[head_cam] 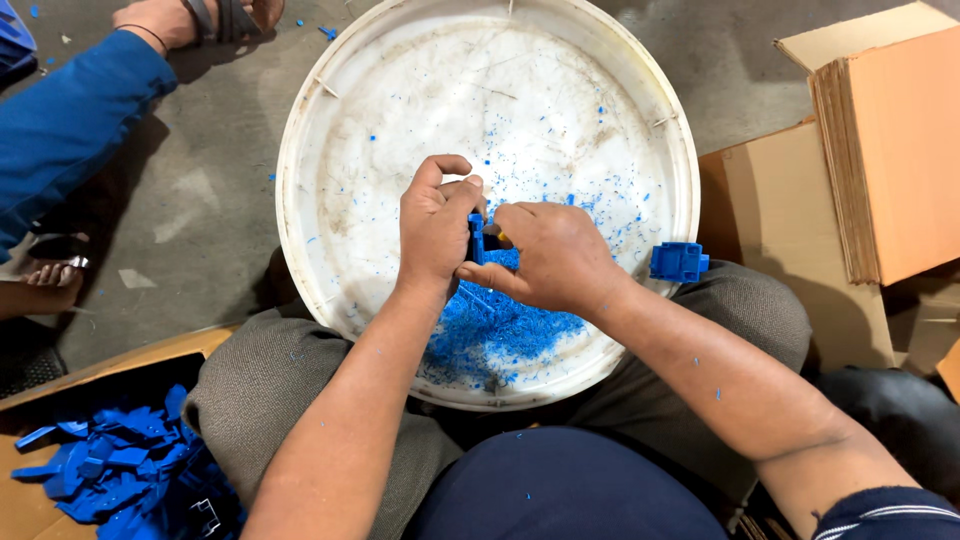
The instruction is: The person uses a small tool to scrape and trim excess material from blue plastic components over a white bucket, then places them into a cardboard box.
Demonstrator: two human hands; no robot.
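My left hand (435,225) and my right hand (555,255) meet over a large round white basin (300,150) that rests on my lap. Between them they grip a small blue plastic part (477,238); the left hand's fingers curl around it from the left. My right hand presses against it from the right with a small tool, mostly hidden, of which a yellowish tip shows. Below the hands, a heap of blue plastic shavings (500,335) lies in the near part of the basin. Another blue plastic part (679,261) sits on the basin's right rim.
A cardboard box with several blue plastic parts (110,470) lies at my lower left. Flat stacked cardboard (880,150) stands at the right. Another person's blue sleeve (70,120) and sandalled foot (200,18) are at the upper left on the grey concrete floor.
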